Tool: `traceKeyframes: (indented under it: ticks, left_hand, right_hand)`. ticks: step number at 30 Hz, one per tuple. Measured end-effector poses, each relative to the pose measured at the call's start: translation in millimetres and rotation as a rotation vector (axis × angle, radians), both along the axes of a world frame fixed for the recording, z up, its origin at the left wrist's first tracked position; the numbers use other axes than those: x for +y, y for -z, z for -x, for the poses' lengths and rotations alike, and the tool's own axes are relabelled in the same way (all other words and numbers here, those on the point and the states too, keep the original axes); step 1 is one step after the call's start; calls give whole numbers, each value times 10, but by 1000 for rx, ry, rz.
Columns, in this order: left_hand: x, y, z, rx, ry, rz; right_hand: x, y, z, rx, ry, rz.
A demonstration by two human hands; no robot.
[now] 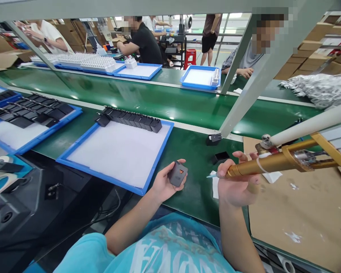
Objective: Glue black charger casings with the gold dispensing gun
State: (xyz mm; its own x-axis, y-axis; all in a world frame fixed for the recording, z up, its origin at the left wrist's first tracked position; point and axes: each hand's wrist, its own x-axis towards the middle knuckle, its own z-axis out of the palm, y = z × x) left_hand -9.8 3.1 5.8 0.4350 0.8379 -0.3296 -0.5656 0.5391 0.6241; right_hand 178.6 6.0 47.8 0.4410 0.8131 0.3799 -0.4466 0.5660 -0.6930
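Note:
My left hand (161, 186) is closed around a small black plastic housing (174, 178), with an orange-coloured detail showing in a slot on its upper face. To the right, my right hand (235, 191) grips the front of a gold glue dispensing gun (258, 165). Its pale blue nozzle tip (212, 176) points left toward the housing, apart from it. Beyond my right hand stand an open black case (221, 157) and a black plug housing (214, 139). White paper (215, 188) lies partly under the right hand.
A blue-rimmed tray (146, 184) at left carries a row of black housings (133, 119). Another tray (19, 146) with black parts lies further left. A slanted metal post (244, 96) rises behind the gun. Cardboard (290, 212) covers the right side. Co-workers sit beyond the green conveyor (147, 98).

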Motion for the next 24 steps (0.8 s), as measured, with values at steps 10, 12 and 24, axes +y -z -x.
traceKeyframes:
  ticks: [10,12,24]
  left_hand:
    - [172,-114,620,636,-68,-407]
    - [384,-126,973,1175,-183,-639]
    - [1751,-339,2677,2421,-340,-437]
  right_hand:
    - [-4,44,-37,7,35,40]
    - [-6,72,-49,16,38,57]
    - [17,106,-33,36,66,54]
